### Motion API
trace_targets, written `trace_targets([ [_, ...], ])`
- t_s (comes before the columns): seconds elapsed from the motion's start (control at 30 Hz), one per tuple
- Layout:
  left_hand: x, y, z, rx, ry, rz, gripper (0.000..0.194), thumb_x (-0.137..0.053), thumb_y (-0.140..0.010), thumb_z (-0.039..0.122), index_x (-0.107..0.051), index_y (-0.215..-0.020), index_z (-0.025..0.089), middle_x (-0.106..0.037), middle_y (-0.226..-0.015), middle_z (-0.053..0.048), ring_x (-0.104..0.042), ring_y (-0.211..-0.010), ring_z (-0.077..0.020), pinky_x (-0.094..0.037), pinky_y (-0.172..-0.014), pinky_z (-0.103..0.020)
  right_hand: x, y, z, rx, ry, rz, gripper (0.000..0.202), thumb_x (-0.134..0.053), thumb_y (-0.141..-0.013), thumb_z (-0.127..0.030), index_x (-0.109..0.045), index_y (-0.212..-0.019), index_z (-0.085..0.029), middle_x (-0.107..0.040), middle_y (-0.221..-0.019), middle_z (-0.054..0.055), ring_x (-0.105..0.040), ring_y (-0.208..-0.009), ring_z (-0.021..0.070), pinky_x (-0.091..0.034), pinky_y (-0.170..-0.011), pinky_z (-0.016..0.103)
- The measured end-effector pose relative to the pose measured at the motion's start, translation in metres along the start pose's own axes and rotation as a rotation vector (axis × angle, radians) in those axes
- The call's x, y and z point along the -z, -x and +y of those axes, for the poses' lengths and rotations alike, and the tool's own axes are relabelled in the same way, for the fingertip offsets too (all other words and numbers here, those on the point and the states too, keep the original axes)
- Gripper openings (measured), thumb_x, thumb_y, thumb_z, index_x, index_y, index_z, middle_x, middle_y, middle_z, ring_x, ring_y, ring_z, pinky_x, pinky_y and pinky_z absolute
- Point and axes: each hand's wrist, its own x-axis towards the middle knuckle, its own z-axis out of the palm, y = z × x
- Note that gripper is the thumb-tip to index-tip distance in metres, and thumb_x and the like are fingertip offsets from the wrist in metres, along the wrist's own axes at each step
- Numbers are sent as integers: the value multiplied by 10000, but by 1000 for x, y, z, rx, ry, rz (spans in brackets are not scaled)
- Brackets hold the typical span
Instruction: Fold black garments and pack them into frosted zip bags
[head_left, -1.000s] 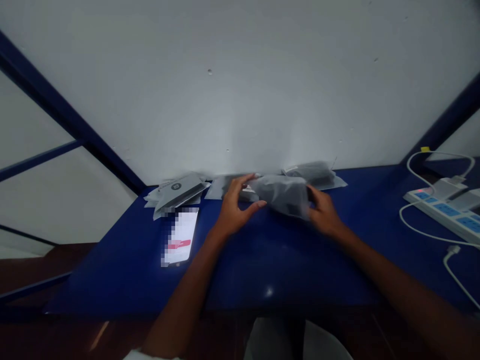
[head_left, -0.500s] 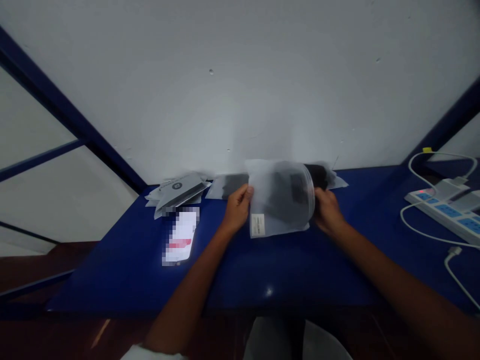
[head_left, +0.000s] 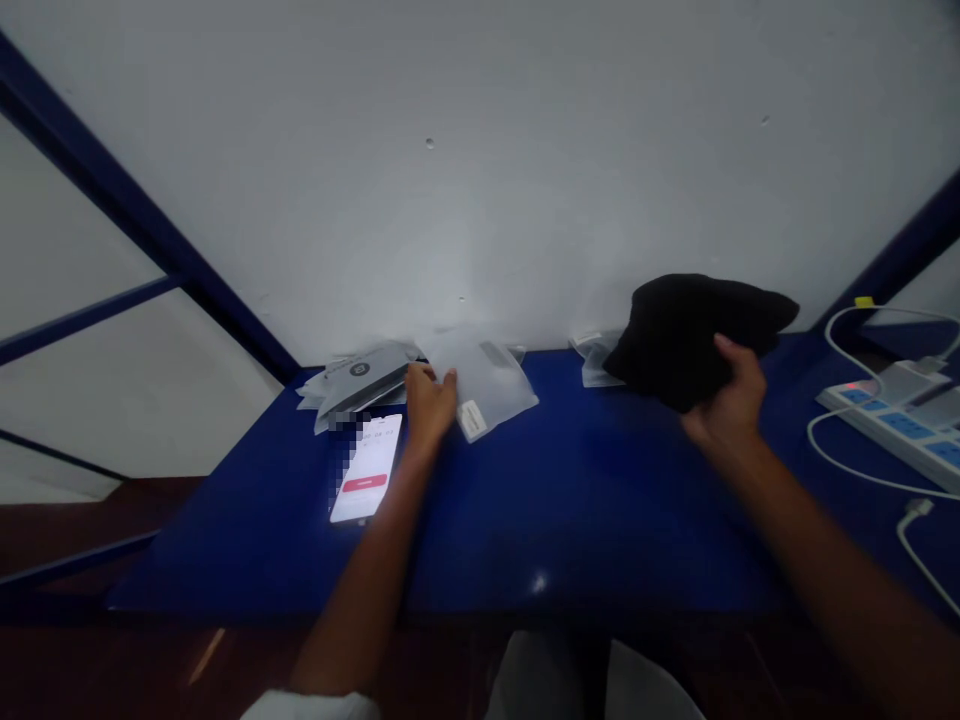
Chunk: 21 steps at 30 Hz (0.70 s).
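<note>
In the head view, my right hand point(head_left: 731, 395) is closed around a black piece of folded fabric point(head_left: 697, 335), raised above the right part of the table; its exact kind is unclear. My left hand point(head_left: 433, 402) grips the left edge of a frosted plastic bag point(head_left: 495, 385), which looks flat and has a white label near its lower corner. Just left of that hand lies a pile of printed grey-white plastic bags point(head_left: 364, 375). A lit phone point(head_left: 367, 470) rests in front of the pile, beside my left forearm.
Another clear plastic bag point(head_left: 600, 365) lies by the wall, partly behind the black fabric. On the right are a white power strip point(head_left: 892, 420) with plugs and a loose white cable point(head_left: 911, 510). The blue table point(head_left: 570, 520) meets a grey wall point(head_left: 525, 180) at the back.
The black fabric has come out of the frosted bag and moved right in my right hand. My left hand has carried the bag left, towards the pile.
</note>
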Motion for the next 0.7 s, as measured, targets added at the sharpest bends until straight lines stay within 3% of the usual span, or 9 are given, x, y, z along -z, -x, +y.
trace_targets([
  [0.07, -2, 11, 15, -134, -39, 162, 282, -687, -757, 300, -469, -911, 210, -514, -1028, -91, -505, -1079, -274, -443, -876, -418, -7, 10, 5, 8, 27, -12, 297, -675, -748, -414, -669, -993, -247, -713, -1026, 61, -666, -1032, 292, -554, -902, 506],
  [0.13, -6, 25, 32, -241, 53, 128, 259, -656, -805, 360, -496, -945, 212, -527, -1071, -97, -515, -1054, -262, -445, -907, -429, -15, 24, 9, 138, 147, -76, 442, -760, -684, -388, -625, -1089, -273, -692, -1066, 50, -661, -1024, 284, -527, -941, 522],
  [0.2, -12, 39, 46, -177, 239, -167, 249, -517, -903, 458, -527, -917, 210, -579, -955, -69, -573, -888, -218, -492, -809, -386, -19, 35, 8, 347, 324, -257, 525, -784, -673, -373, -584, -1153, -304, -657, -1142, 61, -631, -1071, 290, -500, -971, 539],
  [0.3, -21, 53, 52, 74, 433, -617, 396, -378, -939, 555, -555, -944, 201, -620, -875, -48, -606, -769, -184, -504, -694, -325, -19, 41, -1, 582, 670, -699, 445, -727, -745, -271, -592, -1166, -322, -503, -1395, 76, -470, -1297, 319, -408, -1066, 567],
  [0.37, -25, 57, 47, 157, 350, -771, 354, -527, -872, 550, -555, -947, 205, -632, -863, -32, -611, -766, -180, -488, -676, -299, -14, 36, -8, 535, 891, -974, 515, -667, -759, -158, -574, -1236, -328, -394, -1500, 63, -374, -1381, 318, -386, -1088, 568],
  [0.43, -24, 57, 41, 143, 189, -851, 335, -688, -770, 470, -554, -933, 211, -629, -854, -17, -607, -766, -179, -472, -669, -289, -7, 29, -10, 401, 1017, -1124, 641, -605, -749, -85, -514, -1334, -329, -415, -1486, 75, -405, -1366, 305, -424, -1063, 561],
  [0.57, -16, 54, 39, 88, 90, -923, 388, -756, -709, 415, -573, -990, 220, -626, -922, -30, -610, -781, -177, -482, -703, -313, -4, 26, -6, 393, 1013, -1011, 536, -533, -840, -120, -515, -1335, -324, -535, -1359, 79, -495, -1286, 277, -418, -1065, 572],
  [0.63, -13, 54, 44, 105, 158, -1016, 429, -766, -706, 403, -585, -1053, 226, -631, -950, -42, -623, -797, -179, -494, -723, -324, -11, 33, -5, 402, 983, -922, 496, -592, -880, -270, -487, -1362, -325, -509, -1380, 86, -476, -1302, 286, -401, -1082, 568],
  [0.7, -13, 56, 48, 96, 275, -1146, 540, -822, -641, 317, -587, -1121, 241, -631, -990, -46, -635, -833, -184, -504, -743, -325, -21, 44, -5, 361, 977, -950, 683, -701, -805, -454, -425, -1417, -330, -449, -1436, 99, -427, -1342, 320, -389, -1094, 571],
])
